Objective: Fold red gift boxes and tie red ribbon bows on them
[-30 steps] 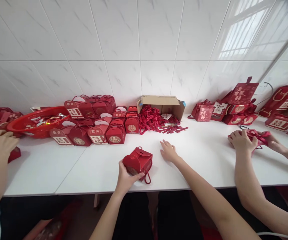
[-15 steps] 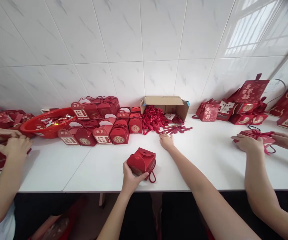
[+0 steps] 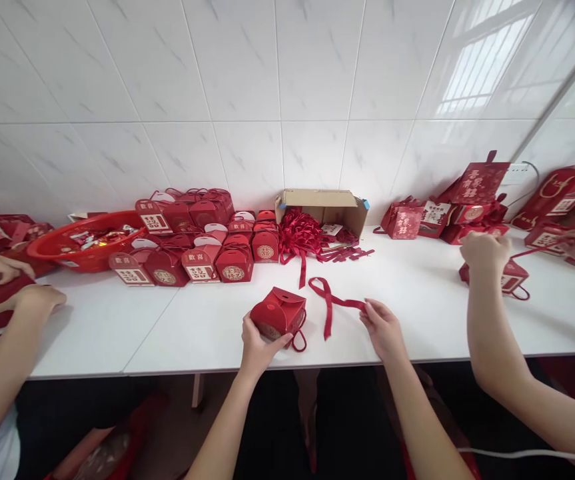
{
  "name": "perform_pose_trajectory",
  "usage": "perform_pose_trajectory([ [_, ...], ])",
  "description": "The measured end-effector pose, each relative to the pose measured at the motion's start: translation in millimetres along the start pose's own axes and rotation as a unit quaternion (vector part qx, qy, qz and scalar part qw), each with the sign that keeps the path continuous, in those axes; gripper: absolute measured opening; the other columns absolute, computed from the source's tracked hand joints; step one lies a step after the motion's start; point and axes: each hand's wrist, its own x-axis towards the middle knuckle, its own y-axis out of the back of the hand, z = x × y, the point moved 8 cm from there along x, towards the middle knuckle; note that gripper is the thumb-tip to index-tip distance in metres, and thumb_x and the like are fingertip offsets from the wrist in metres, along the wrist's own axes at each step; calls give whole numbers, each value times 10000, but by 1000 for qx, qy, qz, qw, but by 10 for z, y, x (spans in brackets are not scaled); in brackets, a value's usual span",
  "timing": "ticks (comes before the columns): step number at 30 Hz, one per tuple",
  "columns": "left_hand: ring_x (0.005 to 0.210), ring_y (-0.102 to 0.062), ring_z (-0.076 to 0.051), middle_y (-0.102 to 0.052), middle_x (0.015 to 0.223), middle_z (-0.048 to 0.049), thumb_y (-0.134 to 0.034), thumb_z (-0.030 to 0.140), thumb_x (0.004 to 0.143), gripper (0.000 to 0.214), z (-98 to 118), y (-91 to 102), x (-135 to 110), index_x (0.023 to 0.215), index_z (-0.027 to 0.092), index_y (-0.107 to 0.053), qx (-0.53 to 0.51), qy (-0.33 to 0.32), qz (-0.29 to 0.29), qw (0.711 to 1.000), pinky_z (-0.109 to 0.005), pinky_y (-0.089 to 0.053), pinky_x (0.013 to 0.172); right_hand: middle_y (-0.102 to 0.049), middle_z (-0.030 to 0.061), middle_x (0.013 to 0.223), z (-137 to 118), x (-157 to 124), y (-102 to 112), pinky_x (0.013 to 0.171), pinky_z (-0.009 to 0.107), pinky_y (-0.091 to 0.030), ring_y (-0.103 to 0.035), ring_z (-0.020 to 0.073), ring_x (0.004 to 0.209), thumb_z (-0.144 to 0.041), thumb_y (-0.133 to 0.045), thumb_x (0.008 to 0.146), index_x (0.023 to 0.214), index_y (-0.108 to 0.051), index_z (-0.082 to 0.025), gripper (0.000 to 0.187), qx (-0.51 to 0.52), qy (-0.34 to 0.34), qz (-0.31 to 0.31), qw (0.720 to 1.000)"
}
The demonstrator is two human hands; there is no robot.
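Observation:
My left hand (image 3: 261, 345) grips a red gift box (image 3: 280, 312) near the table's front edge, thumb on its near side and fingers round its left. The box is closed, and a cord handle loop hangs from its right side. Between the fingertips of my right hand (image 3: 383, 327) is one end of a red ribbon (image 3: 334, 301). The rest of that ribbon lies curled on the white table, to the right of the box and apart from it. Behind it, a tangle of red ribbons (image 3: 301, 235) spills from an open cardboard box (image 3: 324, 198).
Filled rows of red gift boxes (image 3: 234, 265) stand at the back left beside an orange-red basin (image 3: 87, 259) of wrapped sweets. More red boxes (image 3: 403, 220) stand at the back right. Co-workers' hands (image 3: 486, 252) handle boxes on both sides. A tiled wall (image 3: 247, 80) closes off the back.
My right hand has come back from the ribbon pile toward the front edge, drawing one ribbon out. My left hand still holds the box. The right co-worker's hands have moved apart, stretching a ribbon.

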Motion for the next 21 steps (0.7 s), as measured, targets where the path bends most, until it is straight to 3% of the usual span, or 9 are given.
perform_pose_trajectory([
  [3,1109,-551,-296,-531,1188,-133,-781,438,585,807,8,-17,17,1206,199,-324,-15,4,-16,1000,-470,-485,896,-572,-39,642,-174,-212,327,482,207,-523,-556,84,550,-318,-797,646,820,-683,-246,220,196,-47,12,979],
  [6,1120,-554,-297,-541,1212,-146,-764,442,604,823,26,-25,35,1249,195,-317,-14,5,-25,1000,-468,-483,910,-565,-39,672,-600,-368,549,444,184,-483,-513,65,534,-297,-817,619,800,-696,-277,218,249,6,33,968],
  [8,1144,-543,-302,-538,1231,-150,-758,450,604,831,49,-30,40,1264,194,-323,-10,0,-25,1000,-469,-476,925,-590,-27,746,-942,-455,597,470,204,-478,-522,71,565,-260,-820,618,802,-704,-303,222,218,69,32,973],
  [11,1141,-548,-307,-553,1213,-146,-750,467,597,831,88,-24,32,1268,193,-343,-24,-10,-7,1000,-474,-472,929,-560,-19,738,-1367,-599,495,488,240,-440,-531,96,595,-219,-776,679,801,-707,-358,197,145,150,-19,978],
  [14,1143,-543,-304,-534,1229,-155,-732,452,614,861,106,-32,17,1313,193,-301,-54,-23,-1,998,-478,-461,940,-452,-17,613,-1629,-772,337,422,250,-331,-434,96,486,-272,-699,757,781,-707,-364,95,97,218,-96,966],
  [16,1170,-525,-297,-481,1290,-173,-710,423,649,909,105,-76,15,1371,204,-204,-85,-35,-31,995,-473,-453,956,-396,-15,572,-1727,-871,281,421,265,-287,-379,106,471,-315,-671,769,742,-707,-347,55,70,261,-118,956],
  [19,1259,-453,-299,-388,1385,-187,-664,416,703,907,108,-198,-1,1414,218,-139,-116,-53,-127,984,-473,-406,1017,-389,-2,568,-1804,-939,300,549,333,-385,-423,143,559,-326,-677,751,676,-705,-334,81,28,323,-62,944],
  [21,1327,-367,-307,-342,1424,-181,-635,424,731,853,152,-205,-26,1419,214,-176,-110,-73,-155,979,-483,-341,1070,-405,5,580,-1789,-933,282,713,409,-453,-507,176,657,-321,-686,741,661,-707,-328,84,27,332,-28,943],
])
